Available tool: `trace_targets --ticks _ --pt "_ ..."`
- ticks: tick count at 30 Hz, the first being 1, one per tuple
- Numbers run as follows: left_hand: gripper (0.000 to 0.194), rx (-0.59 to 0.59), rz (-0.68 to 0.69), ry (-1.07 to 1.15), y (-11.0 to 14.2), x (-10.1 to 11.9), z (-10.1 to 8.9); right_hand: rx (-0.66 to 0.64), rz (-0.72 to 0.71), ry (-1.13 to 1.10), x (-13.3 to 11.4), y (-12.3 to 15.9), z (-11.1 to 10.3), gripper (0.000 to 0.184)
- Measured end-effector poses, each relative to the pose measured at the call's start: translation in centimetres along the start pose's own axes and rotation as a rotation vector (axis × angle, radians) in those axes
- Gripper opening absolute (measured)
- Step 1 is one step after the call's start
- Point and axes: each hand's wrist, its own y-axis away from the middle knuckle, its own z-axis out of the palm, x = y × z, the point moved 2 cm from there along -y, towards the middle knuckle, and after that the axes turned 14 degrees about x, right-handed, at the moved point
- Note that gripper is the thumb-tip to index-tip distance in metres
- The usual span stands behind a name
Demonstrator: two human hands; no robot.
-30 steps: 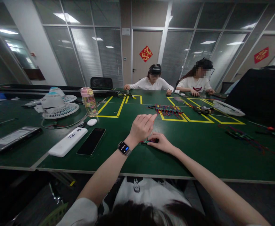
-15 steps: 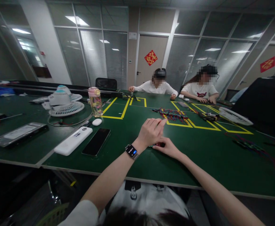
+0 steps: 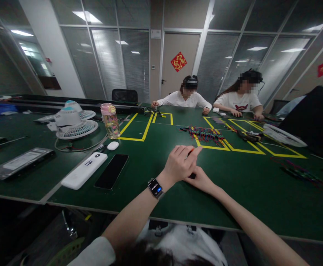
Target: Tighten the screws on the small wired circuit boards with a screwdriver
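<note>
My left hand (image 3: 180, 163), with a smartwatch (image 3: 155, 187) on its wrist, is held just above the table with its fingers curled. A small orange and black bit (image 3: 190, 151) shows between its fingers; what it belongs to is hidden. Right below it, my right hand (image 3: 201, 180) rests on the table, its fingers mostly covered by the left. Between its thumb and fingers is a small dark piece (image 3: 191, 176) too covered to name. Beyond both hands lies a pile of red, blue and black wires with small green parts (image 3: 207, 135).
On the left are a phone (image 3: 112, 171), a white power bank (image 3: 84, 170), an earbud case (image 3: 113, 146), a bottle (image 3: 110, 122) and a white fan (image 3: 76, 127). More wires (image 3: 302, 171) lie right. Two people sit across the green table (image 3: 155, 201), beyond yellow tape outlines.
The orange and black bit now shows at my left fingers. Green and red parts seen under my hands earlier are covered. The view has shifted slightly, and the person at right has turned their head.
</note>
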Motion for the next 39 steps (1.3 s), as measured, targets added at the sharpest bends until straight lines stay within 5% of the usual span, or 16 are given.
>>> trace_targets --ticks 16,39 --pt "0.037 0.073 -0.013 -0.020 -0.2 -0.9 -0.4 -0.065 -0.014 -0.002 -0.5 -0.2 -0.3 0.016" --pt "0.024 0.027 -0.040 -0.122 -0.6 -1.2 -0.8 -0.081 -0.027 0.070 -0.3 -0.4 -0.3 0.016"
